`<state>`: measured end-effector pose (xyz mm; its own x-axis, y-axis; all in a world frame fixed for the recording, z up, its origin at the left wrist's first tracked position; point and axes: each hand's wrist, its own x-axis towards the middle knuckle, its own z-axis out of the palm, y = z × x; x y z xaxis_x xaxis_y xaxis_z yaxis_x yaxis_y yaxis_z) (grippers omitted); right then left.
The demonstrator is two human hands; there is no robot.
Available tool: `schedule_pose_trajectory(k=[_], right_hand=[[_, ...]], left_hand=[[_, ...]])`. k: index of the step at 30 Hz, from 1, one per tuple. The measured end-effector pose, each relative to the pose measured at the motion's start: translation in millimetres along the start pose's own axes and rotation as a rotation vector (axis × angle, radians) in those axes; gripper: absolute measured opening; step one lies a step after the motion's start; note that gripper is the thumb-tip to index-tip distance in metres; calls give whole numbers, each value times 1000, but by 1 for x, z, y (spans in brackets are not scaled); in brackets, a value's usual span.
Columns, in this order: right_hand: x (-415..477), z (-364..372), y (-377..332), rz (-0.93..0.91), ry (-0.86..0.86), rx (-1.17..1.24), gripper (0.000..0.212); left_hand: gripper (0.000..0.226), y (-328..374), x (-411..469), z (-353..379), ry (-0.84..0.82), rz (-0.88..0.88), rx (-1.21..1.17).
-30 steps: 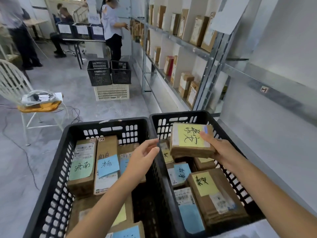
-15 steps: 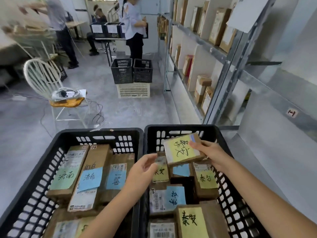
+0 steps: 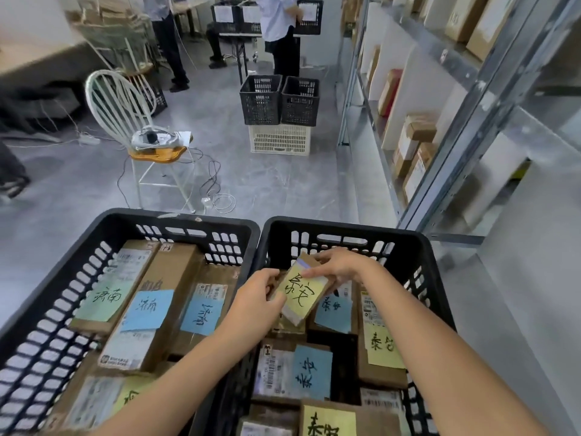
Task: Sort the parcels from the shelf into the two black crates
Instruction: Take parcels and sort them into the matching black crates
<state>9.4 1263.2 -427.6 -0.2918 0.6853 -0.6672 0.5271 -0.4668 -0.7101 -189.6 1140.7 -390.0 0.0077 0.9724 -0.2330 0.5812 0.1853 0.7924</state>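
Two black crates stand side by side below me, the left crate (image 3: 176, 220) and the right crate (image 3: 345, 226), both holding several brown parcels with coloured handwritten notes. A small parcel with a yellow note (image 3: 301, 292) is tilted low inside the back of the right crate. My right hand (image 3: 338, 265) grips its far end and my left hand (image 3: 256, 305) holds its near left edge. The shelf (image 3: 440, 99) with more brown parcels runs along the right.
A white chair (image 3: 125, 111) with a device and cables stands on the floor ahead left. Two more black crates (image 3: 279, 100) sit on a white basket further down the aisle. People stand by a table at the back.
Both hands have lowered the yellow-note parcel into the right crate. My left hand, empty before, now holds the parcel's edge. The view has tipped down and left.
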Motion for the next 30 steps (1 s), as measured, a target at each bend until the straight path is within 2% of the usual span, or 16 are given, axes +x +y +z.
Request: schedule_pose_trajectory(k=[3, 7, 8, 12, 13, 17, 21, 25, 28, 30], right_hand=[[14, -2, -4, -7, -82, -152, 77], [26, 10, -16, -77, 10, -397, 86], [27, 12, -18, -94, 34, -419, 82], [28, 19, -23, -108, 77, -467, 41], [30, 24, -21, -121, 107, -455, 37], [36, 49, -5, -181, 314, -293, 48], [34, 49, -2, -189, 293, -299, 60], [41, 59, -3, -156, 351, -561, 56], [45, 71, -8, -73, 330, -871, 62], [48, 83, -10, -40, 313, -958, 65]], left_hand=[[45, 8, 10, 10, 19, -3, 1], [46, 13, 16, 22, 8, -11, 3], [46, 13, 15, 24, 0, -7, 4], [48, 15, 7, 31, -9, 42, -5], [49, 16, 6, 31, -5, 51, -4], [50, 8, 5, 24, 7, 32, -24], [48, 1, 3, 17, 16, 18, -15], [47, 7, -3, 21, -9, 51, -35], [45, 11, -6, 27, -18, 89, -39], [44, 10, -7, 23, -5, 99, -24]])
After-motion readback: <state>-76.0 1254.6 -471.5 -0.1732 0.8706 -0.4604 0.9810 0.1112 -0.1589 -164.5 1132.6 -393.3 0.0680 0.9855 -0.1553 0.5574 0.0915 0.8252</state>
